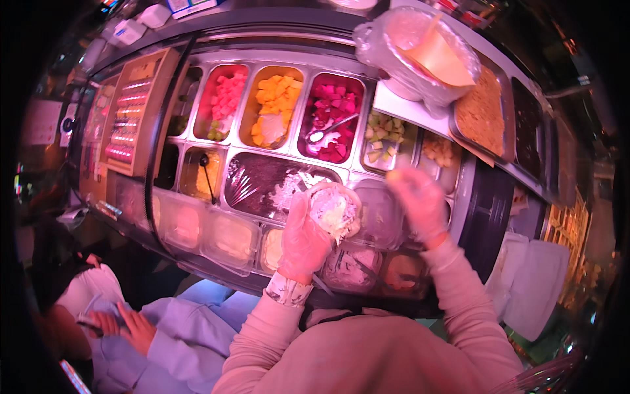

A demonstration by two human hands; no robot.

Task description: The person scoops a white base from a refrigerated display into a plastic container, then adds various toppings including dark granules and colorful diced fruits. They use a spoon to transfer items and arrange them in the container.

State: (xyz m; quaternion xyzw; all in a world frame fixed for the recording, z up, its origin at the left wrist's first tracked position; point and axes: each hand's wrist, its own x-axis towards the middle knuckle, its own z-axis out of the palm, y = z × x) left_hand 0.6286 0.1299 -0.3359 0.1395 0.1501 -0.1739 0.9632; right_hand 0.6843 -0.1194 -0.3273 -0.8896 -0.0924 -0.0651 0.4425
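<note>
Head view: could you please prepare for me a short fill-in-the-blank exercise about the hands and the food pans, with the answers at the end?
1. A round, white-topped item is held in the person's ____ hand.
2. The pan of magenta cubes stands immediately to the ____ of the pan of yellow cubes.
3. The metal utensil lying among the magenta cubes is a ____.

Missing words: left; right; spoon.

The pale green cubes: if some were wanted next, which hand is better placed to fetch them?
The right hand, probably: it is nearer the pale green cubes, though it seems to pinch something small and yellow. The left hand is busy supporting a round snack with a pale filling.
</note>
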